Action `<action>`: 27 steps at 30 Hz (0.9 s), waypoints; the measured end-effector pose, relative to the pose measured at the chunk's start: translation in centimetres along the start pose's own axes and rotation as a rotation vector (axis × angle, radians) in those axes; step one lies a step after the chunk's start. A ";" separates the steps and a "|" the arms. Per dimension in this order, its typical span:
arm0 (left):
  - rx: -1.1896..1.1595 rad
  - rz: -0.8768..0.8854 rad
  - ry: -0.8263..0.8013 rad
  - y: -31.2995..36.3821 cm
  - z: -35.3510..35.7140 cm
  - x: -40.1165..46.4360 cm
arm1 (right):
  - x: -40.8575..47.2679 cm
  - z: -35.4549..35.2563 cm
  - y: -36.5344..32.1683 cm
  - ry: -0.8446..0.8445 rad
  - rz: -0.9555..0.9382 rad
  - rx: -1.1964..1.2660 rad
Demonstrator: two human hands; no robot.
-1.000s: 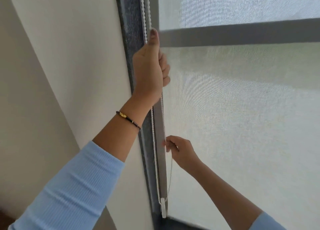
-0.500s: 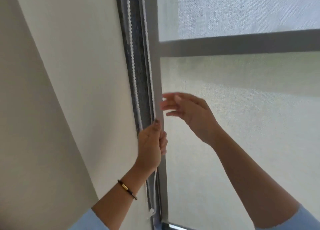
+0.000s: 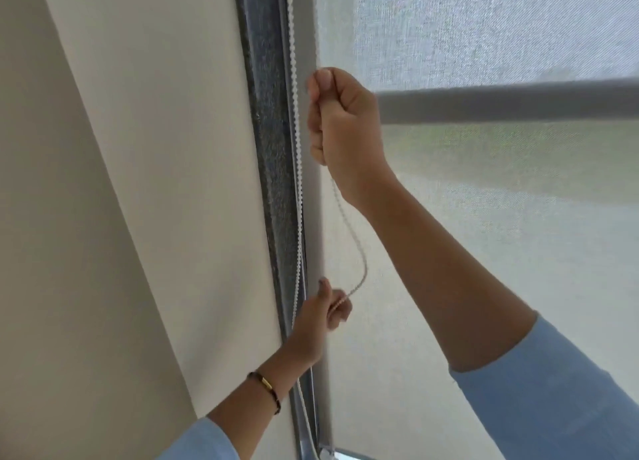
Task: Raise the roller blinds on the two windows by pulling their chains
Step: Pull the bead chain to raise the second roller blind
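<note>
A white bead chain [image 3: 295, 113] hangs along the dark window frame [image 3: 268, 148], left of a pale translucent roller blind [image 3: 484, 252]. My right hand [image 3: 342, 127] is high up, fist closed on one strand of the chain next to the blind's left edge. A slack loop of that strand [image 3: 356, 252] curves down to my left hand [image 3: 320, 316], which is lower and also closed on it. A grey horizontal bar [image 3: 501, 103] shows through the blind behind my right hand.
A cream wall [image 3: 138, 183] fills the left side, right up to the window frame. A bracelet [image 3: 266, 387] sits on my left wrist. At the bottom, a strip of bare glass [image 3: 349, 454] shows under the blind's lower edge.
My right hand rose from mid-height with open fingers and closed on the chain higher up. My left hand dropped further down with the chain, leaving slack between the hands.
</note>
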State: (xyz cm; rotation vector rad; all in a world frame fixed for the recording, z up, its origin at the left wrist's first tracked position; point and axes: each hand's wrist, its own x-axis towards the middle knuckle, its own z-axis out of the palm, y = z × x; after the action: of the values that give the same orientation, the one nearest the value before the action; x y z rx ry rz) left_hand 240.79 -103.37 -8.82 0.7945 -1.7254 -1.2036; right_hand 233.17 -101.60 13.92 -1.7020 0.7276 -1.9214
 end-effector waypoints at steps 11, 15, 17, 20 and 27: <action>-0.244 0.486 0.029 26.4 -5.2 10.1 | -2.2 -0.8 5.3 0.114 -0.093 -0.274; -0.373 0.495 0.047 30.5 -5.7 12.3 | -4.8 -1.1 8.4 0.067 -0.047 -0.339; -0.485 0.420 0.001 30.7 -6.1 13.1 | -6.3 -1.4 10.5 0.034 0.007 -0.386; -0.473 0.385 0.139 28.5 -5.2 12.5 | -8.6 -2.0 13.6 -0.015 0.087 -0.434; -0.479 0.336 0.192 17.9 -3.1 8.9 | -13.5 -3.4 18.9 -0.286 0.511 -0.351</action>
State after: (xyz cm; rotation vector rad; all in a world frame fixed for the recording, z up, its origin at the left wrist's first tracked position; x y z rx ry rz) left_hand 239.36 -106.30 11.16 0.3051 -1.2762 -1.1935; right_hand 231.37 -106.63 -8.92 -1.7199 1.2901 -1.2268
